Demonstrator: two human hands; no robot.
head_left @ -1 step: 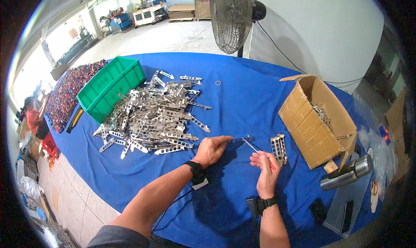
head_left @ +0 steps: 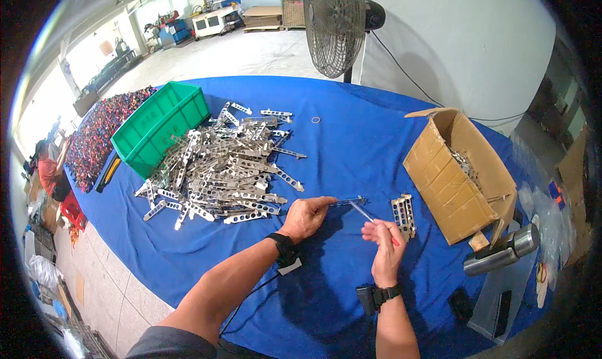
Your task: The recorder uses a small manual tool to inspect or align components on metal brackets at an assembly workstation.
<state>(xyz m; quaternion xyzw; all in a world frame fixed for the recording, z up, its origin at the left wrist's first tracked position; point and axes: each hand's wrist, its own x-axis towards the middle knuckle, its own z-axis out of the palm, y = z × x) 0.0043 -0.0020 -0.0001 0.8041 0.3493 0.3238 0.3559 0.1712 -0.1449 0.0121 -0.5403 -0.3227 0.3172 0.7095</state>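
Observation:
My left hand [head_left: 307, 217] is closed on one end of a perforated metal strip [head_left: 348, 201], which reaches out to the right from its fingertips. In my right hand [head_left: 386, 245] is a slim metal tool with a red handle [head_left: 364, 213]; its exact kind I cannot make out. The tool's tip meets the strip near its far end, though whether it touches is too small to tell. A few similar strips [head_left: 404, 216] lie side by side just right of my right hand. Left of my left hand spreads a large heap of perforated metal strips [head_left: 219, 171].
A green plastic crate [head_left: 157, 133] stands behind the heap, beside a mound of small coloured pieces [head_left: 103, 136]. To the right are an open cardboard box [head_left: 448, 186] with metal parts inside and a steel flask [head_left: 501, 251]. A fan [head_left: 338, 30] stands beyond the blue cloth [head_left: 351, 146]; a person [head_left: 51, 171] works far left.

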